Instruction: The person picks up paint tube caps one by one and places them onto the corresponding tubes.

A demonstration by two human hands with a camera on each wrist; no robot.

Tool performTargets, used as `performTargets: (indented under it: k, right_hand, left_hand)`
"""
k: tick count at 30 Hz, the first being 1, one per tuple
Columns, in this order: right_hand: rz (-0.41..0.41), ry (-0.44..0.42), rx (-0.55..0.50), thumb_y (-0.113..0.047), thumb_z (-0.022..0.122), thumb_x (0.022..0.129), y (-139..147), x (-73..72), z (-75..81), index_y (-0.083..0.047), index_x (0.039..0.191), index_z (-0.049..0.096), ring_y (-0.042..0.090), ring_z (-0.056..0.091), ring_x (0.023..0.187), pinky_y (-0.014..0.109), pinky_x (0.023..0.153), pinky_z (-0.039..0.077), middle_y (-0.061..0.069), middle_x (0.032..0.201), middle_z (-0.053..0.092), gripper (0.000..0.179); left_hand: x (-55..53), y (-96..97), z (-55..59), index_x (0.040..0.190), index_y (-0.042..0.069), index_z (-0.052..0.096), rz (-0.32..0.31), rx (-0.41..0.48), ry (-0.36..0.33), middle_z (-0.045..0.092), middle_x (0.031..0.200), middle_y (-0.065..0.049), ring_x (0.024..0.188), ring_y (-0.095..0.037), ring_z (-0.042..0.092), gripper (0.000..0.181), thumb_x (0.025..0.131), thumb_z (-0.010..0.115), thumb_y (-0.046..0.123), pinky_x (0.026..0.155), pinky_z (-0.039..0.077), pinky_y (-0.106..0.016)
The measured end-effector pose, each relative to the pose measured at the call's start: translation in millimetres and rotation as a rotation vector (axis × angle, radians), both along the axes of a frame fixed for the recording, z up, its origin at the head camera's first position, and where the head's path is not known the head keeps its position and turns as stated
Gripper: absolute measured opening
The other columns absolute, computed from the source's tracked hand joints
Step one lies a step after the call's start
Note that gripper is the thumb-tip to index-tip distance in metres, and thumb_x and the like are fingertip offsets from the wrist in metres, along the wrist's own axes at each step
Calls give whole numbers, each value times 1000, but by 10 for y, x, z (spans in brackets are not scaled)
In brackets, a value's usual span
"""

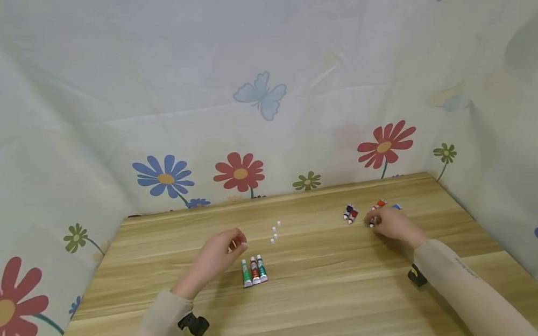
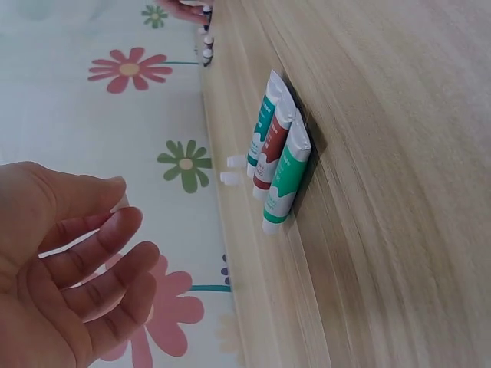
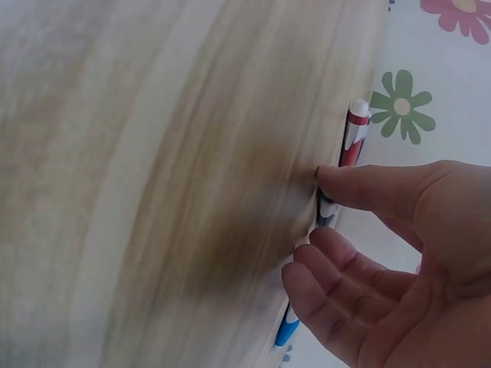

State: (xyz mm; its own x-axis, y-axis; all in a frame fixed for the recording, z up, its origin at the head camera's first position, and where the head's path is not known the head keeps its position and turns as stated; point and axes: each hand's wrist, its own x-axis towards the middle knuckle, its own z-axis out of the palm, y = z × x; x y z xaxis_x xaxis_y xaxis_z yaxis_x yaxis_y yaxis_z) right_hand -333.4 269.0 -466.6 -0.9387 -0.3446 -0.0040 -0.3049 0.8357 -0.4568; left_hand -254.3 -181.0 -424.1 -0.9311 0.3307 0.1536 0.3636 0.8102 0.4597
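Honestly, the right hand (image 1: pixel 393 225) hides most of a dark tube (image 1: pixel 371 223) on the right side of the table (image 1: pixel 311 304); thumb and fingertips are bent around it, but can't tell if they're gripping. A blue tube (image 1: pixel 396 207) nearby is part-covered. The left hand (image 1: pixel 215 253) is up off the table beside three tubes (image 1: pixel 254 271), thumb and index pinching a mostly covered white bit (image 2: pixel 120 203).
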Motion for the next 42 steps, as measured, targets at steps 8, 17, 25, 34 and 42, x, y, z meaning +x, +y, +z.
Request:
performTargets:
  k: [8, 17, 25, 34, 42]
  right_hand:
    - [2, 4, 2, -3, 74, 85, -7, 22, -42, -3, 100, 74, 21, 55, 75, 39, 68, 48, 8, 87, 66, 14]
    - [2, 36, -20, 0, 74, 82, -13, 48, -60, -3, 85, 70, 18, 55, 72, 39, 69, 48, 2, 80, 67, 6]
    - [-16, 35, -29, -1, 69, 82, -48, 38, -51, -5, 83, 66, 18, 51, 67, 32, 61, 42, 3, 75, 60, 6]
    - [-26, -38, -54, -2, 62, 88, -100, 50, 15, 2, 108, 65, 20, 54, 70, 33, 62, 44, 10, 87, 64, 21]
    - [-2, 6, 23, 8, 62, 87, -107, 15, -12, 0, 113, 68, 28, 57, 84, 45, 75, 50, 24, 114, 67, 28]
  left_hand:
    - [57, 12, -1, 99, 14, 67, -2, 38, 28, 62, 84, 9, 76, -10, 56, 8, 96, 71, 21, 70, 51, -29]
    - [100, 20, -9, 102, 10, 68, -32, 73, 28, 62, 85, 8, 78, -10, 57, 11, 98, 69, 21, 71, 52, -28]
    - [121, 21, -29, 100, 12, 68, -40, 84, 37, 62, 84, 9, 77, -9, 57, 10, 98, 68, 22, 70, 52, -28]
    - [119, 12, -70, 98, 12, 67, -76, 88, 69, 63, 84, 9, 76, -8, 57, 6, 98, 68, 18, 69, 51, -27]
    - [137, -12, -90, 98, 13, 67, -60, 73, 64, 63, 84, 9, 77, -8, 57, 5, 97, 70, 17, 69, 51, -27]
